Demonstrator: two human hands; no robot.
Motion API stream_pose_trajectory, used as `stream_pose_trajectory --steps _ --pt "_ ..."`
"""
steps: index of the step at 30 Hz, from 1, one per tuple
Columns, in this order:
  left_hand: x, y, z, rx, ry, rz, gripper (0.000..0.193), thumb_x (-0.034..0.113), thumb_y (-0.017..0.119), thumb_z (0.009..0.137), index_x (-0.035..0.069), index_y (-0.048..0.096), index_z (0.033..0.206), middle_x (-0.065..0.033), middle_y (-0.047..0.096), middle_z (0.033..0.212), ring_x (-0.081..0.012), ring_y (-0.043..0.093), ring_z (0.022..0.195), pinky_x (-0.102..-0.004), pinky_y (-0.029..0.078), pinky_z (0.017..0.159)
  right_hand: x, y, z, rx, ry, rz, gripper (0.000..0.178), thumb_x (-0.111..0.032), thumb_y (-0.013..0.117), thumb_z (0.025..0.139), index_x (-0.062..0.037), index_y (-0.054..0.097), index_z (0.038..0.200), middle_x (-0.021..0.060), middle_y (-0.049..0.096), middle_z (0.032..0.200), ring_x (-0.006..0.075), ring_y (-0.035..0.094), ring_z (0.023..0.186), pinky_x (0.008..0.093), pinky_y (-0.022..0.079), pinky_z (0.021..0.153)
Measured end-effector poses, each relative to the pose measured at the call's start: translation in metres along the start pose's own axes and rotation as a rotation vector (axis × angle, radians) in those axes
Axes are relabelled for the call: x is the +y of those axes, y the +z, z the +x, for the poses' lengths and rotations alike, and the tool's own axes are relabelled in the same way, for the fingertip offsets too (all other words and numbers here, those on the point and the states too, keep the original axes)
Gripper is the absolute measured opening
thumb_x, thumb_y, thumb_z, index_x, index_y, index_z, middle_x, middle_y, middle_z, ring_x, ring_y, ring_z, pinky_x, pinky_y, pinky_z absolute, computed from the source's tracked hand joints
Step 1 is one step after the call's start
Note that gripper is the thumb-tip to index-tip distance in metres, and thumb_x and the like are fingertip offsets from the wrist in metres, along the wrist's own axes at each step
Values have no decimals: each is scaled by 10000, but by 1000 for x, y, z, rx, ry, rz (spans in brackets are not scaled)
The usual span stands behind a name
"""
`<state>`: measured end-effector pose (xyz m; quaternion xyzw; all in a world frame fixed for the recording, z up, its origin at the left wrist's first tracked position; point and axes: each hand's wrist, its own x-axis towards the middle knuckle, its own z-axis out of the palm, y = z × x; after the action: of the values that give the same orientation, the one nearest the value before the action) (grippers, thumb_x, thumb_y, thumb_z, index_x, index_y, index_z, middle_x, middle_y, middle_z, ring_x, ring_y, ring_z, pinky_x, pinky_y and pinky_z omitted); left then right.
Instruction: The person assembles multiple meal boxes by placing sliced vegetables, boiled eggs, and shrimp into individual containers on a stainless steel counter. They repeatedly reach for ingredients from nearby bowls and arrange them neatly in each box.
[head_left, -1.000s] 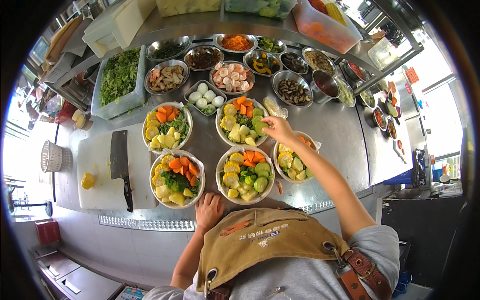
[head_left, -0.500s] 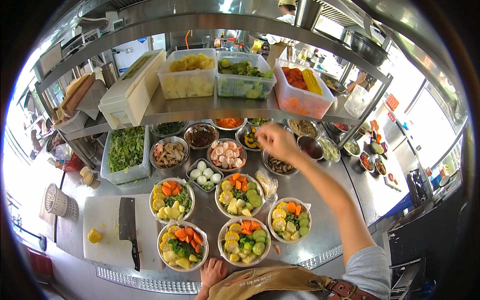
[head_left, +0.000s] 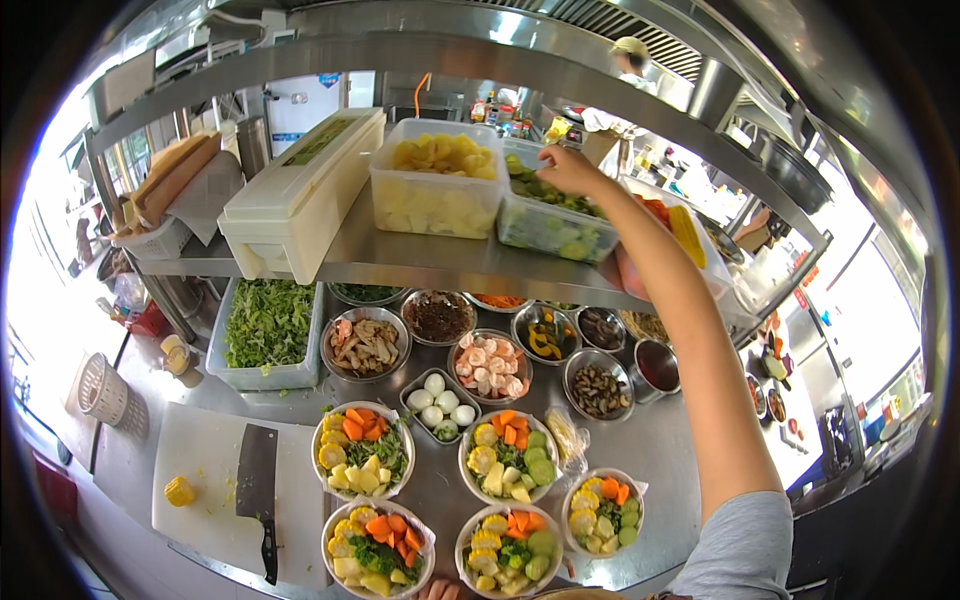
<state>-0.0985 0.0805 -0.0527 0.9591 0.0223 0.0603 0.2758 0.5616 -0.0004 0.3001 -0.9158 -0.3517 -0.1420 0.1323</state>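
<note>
Head view: green tub (head_left: pixel 556 238) on the steel shelf (head_left: pixel 420 262). Right hand (head_left: pixel 574 170) at the tub, fingers bent; grip cannot be determined. Left hand (head_left: pixel 438 590), well short of the shelf, mostly cut off; state undeterminable. Steel counter (head_left: pixel 655 440) below the shelf carries five bowls (head_left: pixel 463 465), board (head_left: pixel 190 440) and knife (head_left: pixel 256 470). Beyond the shelf: one capped co-worker (head_left: pixel 632 72).

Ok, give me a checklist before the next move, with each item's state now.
1. Right hand at the tub of green vegetables: ok.
2. Its grip closed on something: cannot tell, contact is unclear.
3. Left hand fully visible: not ok, partly cut off by the lower edge.
4. Knife lying on the cutting board, away from both hands: ok.
5. Round green slices in back-left bowl and front-left bowl: not ok, none visible there.
</note>
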Motion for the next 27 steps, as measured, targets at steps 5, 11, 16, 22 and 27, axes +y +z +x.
stream_pose_trajectory --steps 5,11,16,22,27 --pt "-1 -8 1 -194 -82 -87 414 372 533 821 244 537 1216 -56 480 1209 -303 559 976 -514 407 871 55 14 50 -200 170 -100 503 -179 604 786 -54 521 1266 203 570 1230 323 564 1115 367 449 924" --pt "-6 0 -2 -112 -64 -59 324 338 575 811 162 606 1081 -70 533 1128 -314 557 981 -481 418 872 95 46 69 -519 287 46 545 -182 552 876 -107 391 1391 167 547 1254 241 535 1119 355 474 848" --pt "-12 10 -3 -64 -24 -17 308 330 603 769 164 611 1029 -51 537 1083 -295 550 974 -470 414 864 115 53 75 -307 225 -70 504 -254 582 881 -103 452 1344 120 575 1184 211 574 976 352 492 780" --pt "-16 18 -9 -21 -2 14 293 321 638 719 167 618 967 -29 543 1028 -272 540 965 -455 411 856 124 56 72 -226 50 75 463 -258 702 823 -61 540 1210 139 587 1183 277 599 1024 378 511 821" --pt "-17 24 -14 23 9 27 282 313 666 677 170 623 916 -11 548 983 -253 532 958 -444 407 848 116 46 65 -51 15 9 338 -159 767 753 -17 576 994 58 617 913 153 581 853 302 479 768"
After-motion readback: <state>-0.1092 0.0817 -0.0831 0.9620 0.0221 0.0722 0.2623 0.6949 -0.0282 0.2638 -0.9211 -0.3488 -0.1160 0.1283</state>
